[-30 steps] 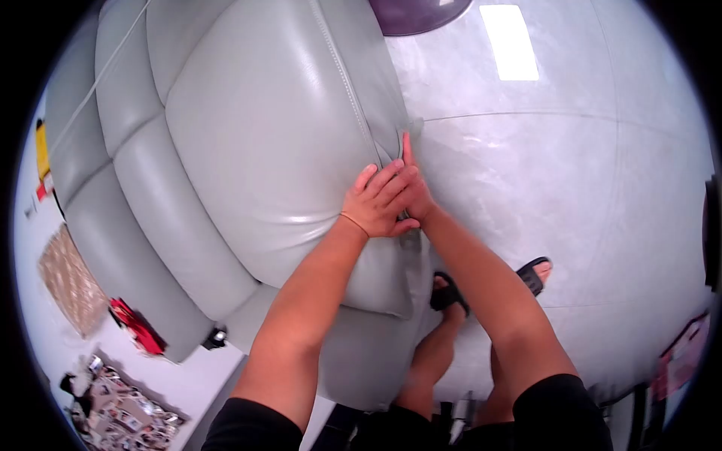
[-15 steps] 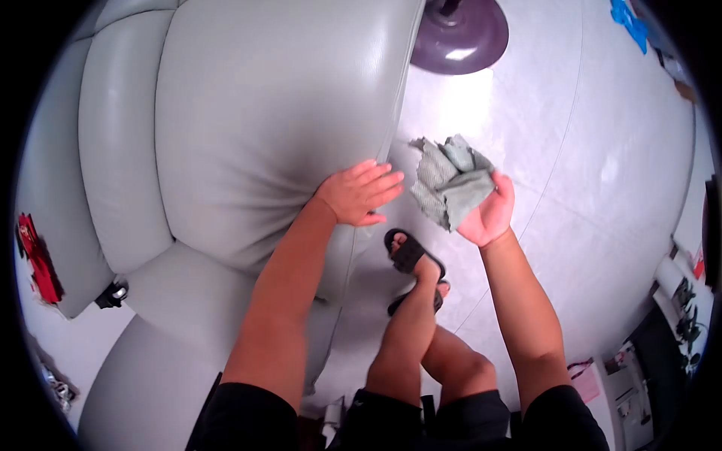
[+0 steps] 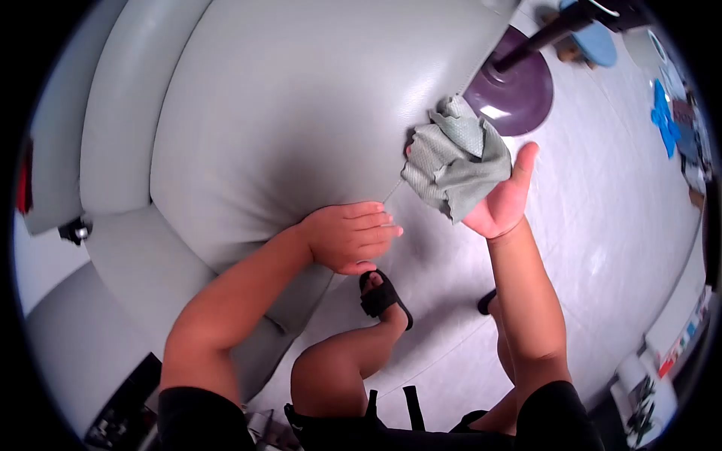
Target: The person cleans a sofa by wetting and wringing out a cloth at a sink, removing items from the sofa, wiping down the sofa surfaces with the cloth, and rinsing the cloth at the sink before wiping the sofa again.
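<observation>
A crumpled grey-green cleaning cloth (image 3: 455,169) lies over the palm of my right hand (image 3: 505,204) and hides most of its fingers. That hand is turned palm up, its thumb sticking out to the side. The cloth is beside the front edge of the grey leather sofa (image 3: 248,113); whether it touches the leather I cannot tell. My left hand (image 3: 350,237) rests palm down on the sofa's front edge, fingers stretched out and holding nothing. Creases run through the seat around that forearm.
A round purple base (image 3: 530,94) with a dark pole stands on the pale tiled floor (image 3: 602,203) by the sofa. A light-blue round seat (image 3: 593,41) and a blue plastic bag (image 3: 663,120) are farther right. My sandalled foot (image 3: 383,297) is below my left hand.
My view has moved forward along the sofa, and my feet are now wider apart. The cloth in my right hand has come closer to the sofa edge. My left hand stays on the seat.
</observation>
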`<control>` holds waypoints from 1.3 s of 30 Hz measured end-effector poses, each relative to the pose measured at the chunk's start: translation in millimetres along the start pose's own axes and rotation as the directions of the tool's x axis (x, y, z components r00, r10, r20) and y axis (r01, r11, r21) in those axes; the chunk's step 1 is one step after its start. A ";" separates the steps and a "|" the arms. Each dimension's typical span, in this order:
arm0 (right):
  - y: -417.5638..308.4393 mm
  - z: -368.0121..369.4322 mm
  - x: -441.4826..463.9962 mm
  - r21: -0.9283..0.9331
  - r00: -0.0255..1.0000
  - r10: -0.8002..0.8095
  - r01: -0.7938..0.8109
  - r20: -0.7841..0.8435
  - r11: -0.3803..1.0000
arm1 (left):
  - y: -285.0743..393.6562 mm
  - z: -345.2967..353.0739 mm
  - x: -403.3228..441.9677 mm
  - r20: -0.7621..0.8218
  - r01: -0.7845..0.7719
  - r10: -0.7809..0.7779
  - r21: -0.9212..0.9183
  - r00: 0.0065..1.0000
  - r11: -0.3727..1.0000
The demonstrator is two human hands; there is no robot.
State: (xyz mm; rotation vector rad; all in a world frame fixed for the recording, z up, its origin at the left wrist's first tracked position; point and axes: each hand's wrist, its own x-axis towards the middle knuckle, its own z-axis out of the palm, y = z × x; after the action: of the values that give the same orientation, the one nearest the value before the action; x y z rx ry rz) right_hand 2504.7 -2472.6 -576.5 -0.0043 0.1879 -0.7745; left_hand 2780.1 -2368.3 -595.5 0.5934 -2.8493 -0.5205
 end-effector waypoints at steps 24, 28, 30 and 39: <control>-14.6 23.8 68.7 -0.486 0.936 0.084 0.099 0.341 0.868 | 37.2 -83.9 88.1 -0.307 -0.187 -0.951 -0.934 -0.019 0.305; -30.7 -21.1 82.0 -0.717 0.850 -0.502 0.448 0.159 0.533 | 5.5 -83.4 76.2 -0.310 0.013 -0.941 -0.950 -0.138 0.311; -24.9 -29.8 74.2 -0.731 0.699 -0.708 0.429 -0.103 0.530 | -8.0 -81.9 81.9 -0.506 0.178 -0.862 -0.847 0.017 0.501; 11.9 -25.2 31.0 -0.791 -0.002 -0.996 0.608 0.087 -0.070 | 14.8 -141.1 189.4 -0.220 0.483 -0.806 -0.703 0.549 0.521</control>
State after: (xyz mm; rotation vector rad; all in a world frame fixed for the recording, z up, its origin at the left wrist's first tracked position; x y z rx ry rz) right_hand 2530.3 -2484.0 -607.3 -0.7064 1.1857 -2.1241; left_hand 2638.8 -2476.7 -439.6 1.4638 -1.6753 -1.0764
